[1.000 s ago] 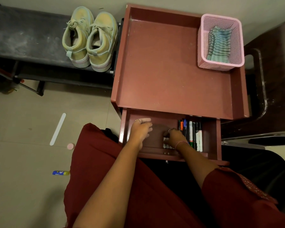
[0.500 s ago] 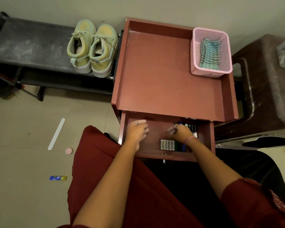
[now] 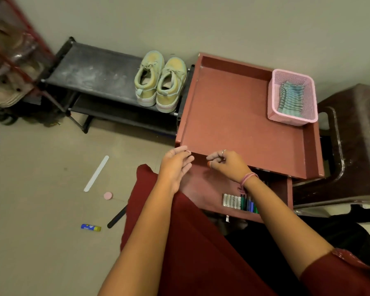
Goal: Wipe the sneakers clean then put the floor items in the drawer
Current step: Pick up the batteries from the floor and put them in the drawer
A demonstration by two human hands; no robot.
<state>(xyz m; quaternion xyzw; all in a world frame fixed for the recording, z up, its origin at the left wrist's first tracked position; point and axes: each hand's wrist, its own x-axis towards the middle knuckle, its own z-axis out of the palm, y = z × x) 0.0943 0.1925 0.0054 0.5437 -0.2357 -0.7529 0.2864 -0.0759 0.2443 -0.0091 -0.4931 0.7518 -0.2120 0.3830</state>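
Both hands hold nothing: my left hand (image 3: 175,165) and right hand (image 3: 226,165) hover with loosely curled fingers over the open drawer (image 3: 201,189). My right forearm hides part of the markers (image 3: 247,204) beside the batteries (image 3: 231,201). On the floor lie a white strip (image 3: 96,173), pink cap (image 3: 108,195), glue stick (image 3: 91,227), and a half-hidden black stick (image 3: 116,217). Sneakers (image 3: 160,81) sit on the rack (image 3: 94,73).

Both hands have come up out of the drawer (image 3: 203,189): the left hand (image 3: 175,165) and right hand (image 3: 226,165) now hang empty above it, near the cabinet top's front edge (image 3: 201,155).
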